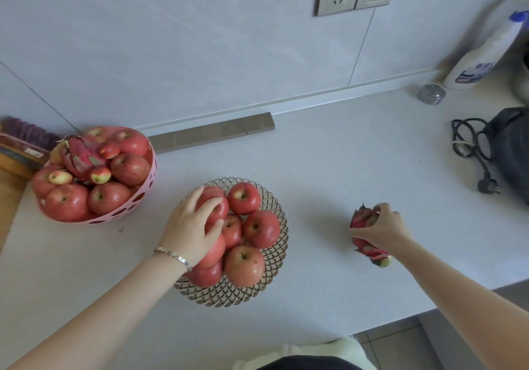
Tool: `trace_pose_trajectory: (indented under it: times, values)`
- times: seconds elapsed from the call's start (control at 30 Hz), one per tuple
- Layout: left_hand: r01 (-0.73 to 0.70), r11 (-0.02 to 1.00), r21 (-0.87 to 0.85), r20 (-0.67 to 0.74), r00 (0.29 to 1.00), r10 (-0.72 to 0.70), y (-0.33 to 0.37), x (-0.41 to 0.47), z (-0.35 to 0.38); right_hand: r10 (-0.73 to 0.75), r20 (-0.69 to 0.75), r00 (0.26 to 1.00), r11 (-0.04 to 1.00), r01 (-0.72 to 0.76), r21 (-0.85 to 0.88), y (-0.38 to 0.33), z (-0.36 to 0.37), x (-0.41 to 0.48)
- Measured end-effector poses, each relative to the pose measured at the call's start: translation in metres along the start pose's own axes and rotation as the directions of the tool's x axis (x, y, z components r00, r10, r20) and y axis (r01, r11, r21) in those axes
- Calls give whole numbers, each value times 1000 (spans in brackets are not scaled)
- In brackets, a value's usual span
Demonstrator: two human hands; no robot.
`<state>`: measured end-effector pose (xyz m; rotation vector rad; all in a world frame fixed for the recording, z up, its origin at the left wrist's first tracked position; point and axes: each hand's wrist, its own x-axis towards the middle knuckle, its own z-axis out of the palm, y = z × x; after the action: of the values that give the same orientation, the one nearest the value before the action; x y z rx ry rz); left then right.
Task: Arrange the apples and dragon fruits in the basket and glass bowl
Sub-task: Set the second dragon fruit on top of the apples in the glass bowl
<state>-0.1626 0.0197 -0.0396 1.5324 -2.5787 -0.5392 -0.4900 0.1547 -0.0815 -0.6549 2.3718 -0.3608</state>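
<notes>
A patterned glass bowl point(273, 258) in the middle of the counter holds several red apples point(262, 228). My left hand point(191, 226) lies over the apples on the bowl's left side, fingers spread across the top one point(219, 212). At the left, a pink perforated basket point(143, 197) is piled with apples point(130, 169) and a dragon fruit point(81, 154). To the right of the bowl, my right hand point(382, 228) grips a second dragon fruit point(363, 219) that lies on the counter.
A metal bar point(211, 132) lies along the wall behind the bowl. At the right stand a white bottle point(481, 57), a small metal tin point(431, 94) and a dark appliance point(512, 152) with a coiled black cord point(472, 146). The counter edge runs at the lower right.
</notes>
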Motion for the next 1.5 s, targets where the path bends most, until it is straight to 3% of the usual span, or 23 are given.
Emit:
trace_pose_trajectory:
  times: [0.17, 0.27, 0.37, 0.57, 0.7, 0.8, 0.9, 1.1, 1.17, 1.27, 1.33, 1.37, 1.43, 1.5]
  values:
    - [-28, 999, -29, 23, 999, 29, -10, -9, 10, -227, 89, 970, 925, 187, 330, -66, 4, -35]
    - [-11, 999, -45, 40, 999, 13, -13, -10, 16, -338, 113, 934, 867, 262, 424, -113, 23, -67]
    - [-15, 998, -60, 28, 999, 17, -12, -10, 18, -380, 118, 918, 875, 314, 369, -145, 52, -89]
    - [-3, 996, -84, 51, 999, 7, -13, -10, 16, -386, 136, 912, 919, 394, -30, -154, 100, -108]
    - [6, 991, -131, 41, 999, -1, -14, -12, 17, -431, 151, 890, 887, 448, -109, -157, 102, -105]
    - [12, 986, -165, 49, 999, -4, -15, -11, 19, -429, 269, 862, 856, 483, -186, -160, 93, -95]
    - [23, 978, -209, 41, 999, -15, -15, -11, 22, -358, 408, 840, 877, 452, -162, -168, 85, -88]
    - [45, 971, -236, 61, 998, -32, -18, -15, 23, -383, 490, 783, 901, 433, 12, -157, 78, -95]
    - [66, 971, -230, 36, 998, -60, -21, -20, 23, -381, 431, 818, 915, 399, 52, -143, 78, -101]
    - [199, 959, -204, -75, 973, -218, -31, -30, 24, -331, 209, 920, 938, 297, 176, -120, 81, -106]
    - [389, 855, -343, -49, 901, -431, -40, -37, 28, -162, 254, 953, 958, 91, 271, -106, 82, -105]
    - [500, 739, -451, 37, 838, -545, -43, -40, 30, -71, 355, 932, 955, -39, 295, -102, 83, -105]
    - [686, 381, -620, 319, 664, -677, -45, -43, 35, 24, 560, 828, 920, -237, 311, -101, 86, -107]
    - [742, -10, -670, 576, 511, -639, -40, -45, 38, 5, 633, 774, 881, -303, 363, -104, 92, -109]
